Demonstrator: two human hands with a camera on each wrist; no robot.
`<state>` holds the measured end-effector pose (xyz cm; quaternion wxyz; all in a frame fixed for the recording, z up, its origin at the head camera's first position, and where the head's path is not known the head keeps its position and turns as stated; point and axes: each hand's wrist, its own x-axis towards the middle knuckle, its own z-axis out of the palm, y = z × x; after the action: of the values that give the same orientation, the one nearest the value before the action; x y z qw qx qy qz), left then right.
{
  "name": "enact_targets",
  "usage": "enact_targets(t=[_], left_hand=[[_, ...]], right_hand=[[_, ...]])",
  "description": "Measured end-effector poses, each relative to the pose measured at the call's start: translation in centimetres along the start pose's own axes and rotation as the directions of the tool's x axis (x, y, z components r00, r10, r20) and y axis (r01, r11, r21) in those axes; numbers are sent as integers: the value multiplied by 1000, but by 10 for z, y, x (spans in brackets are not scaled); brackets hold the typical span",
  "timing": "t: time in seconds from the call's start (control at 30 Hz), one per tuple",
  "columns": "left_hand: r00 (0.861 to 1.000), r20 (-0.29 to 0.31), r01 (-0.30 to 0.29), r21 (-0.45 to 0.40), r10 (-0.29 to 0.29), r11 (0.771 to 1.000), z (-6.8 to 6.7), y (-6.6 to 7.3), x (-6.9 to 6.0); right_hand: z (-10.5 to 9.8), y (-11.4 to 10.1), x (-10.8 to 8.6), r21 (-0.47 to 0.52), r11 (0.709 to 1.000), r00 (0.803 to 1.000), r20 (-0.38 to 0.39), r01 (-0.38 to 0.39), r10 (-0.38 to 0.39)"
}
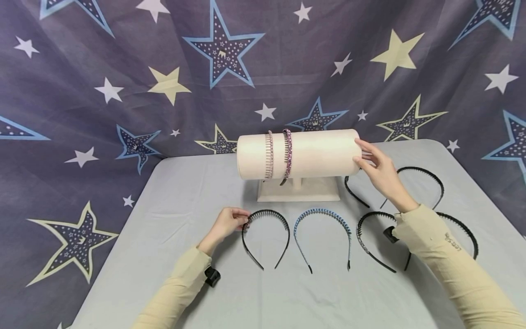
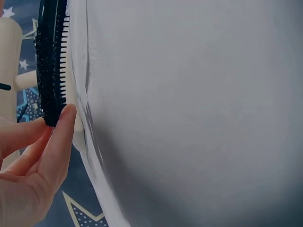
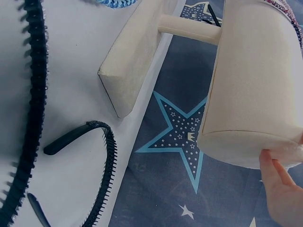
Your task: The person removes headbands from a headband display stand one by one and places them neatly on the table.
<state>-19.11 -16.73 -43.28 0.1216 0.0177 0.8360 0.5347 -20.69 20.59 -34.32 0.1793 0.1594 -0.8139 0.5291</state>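
Observation:
Near the middle of the table, my left hand (image 1: 226, 225) pinches the upper left side of a black toothed headband (image 1: 268, 213); in the left wrist view thumb and fingers close on the dark, beaded band (image 2: 49, 66). My right hand (image 1: 383, 171) touches the right end of a cream cylindrical display stand (image 1: 324, 153), its fingers fairly straight against the end in the right wrist view. Two headbands sit around the cylinder's left half: a pale pink one (image 1: 269, 155) and a sparkly purple-pink one (image 1: 288, 153). A blue headband (image 1: 322, 211) lies to the right of the black one.
Several more black headbands lie on the right side of the table, some partly under my right arm, such as one behind (image 1: 423, 170) and one in front (image 1: 363, 228). The stand's base (image 1: 298, 194) rests on the grey-white tablecloth (image 1: 185, 196). A star-printed curtain (image 1: 287, 55) hangs behind.

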Motion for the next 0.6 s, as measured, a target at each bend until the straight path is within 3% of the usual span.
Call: enact_targets(t=[0.27, 0.6], left_hand=[[1000, 11, -11, 10, 11, 1000, -1, 0, 0], [998, -43, -43, 79, 46, 996, -1, 1, 0]], right_hand=[[-1, 24, 4, 2, 1000, 1000, -4, 15, -15], [0, 16, 3, -1, 1000, 1000, 1, 9, -9]])
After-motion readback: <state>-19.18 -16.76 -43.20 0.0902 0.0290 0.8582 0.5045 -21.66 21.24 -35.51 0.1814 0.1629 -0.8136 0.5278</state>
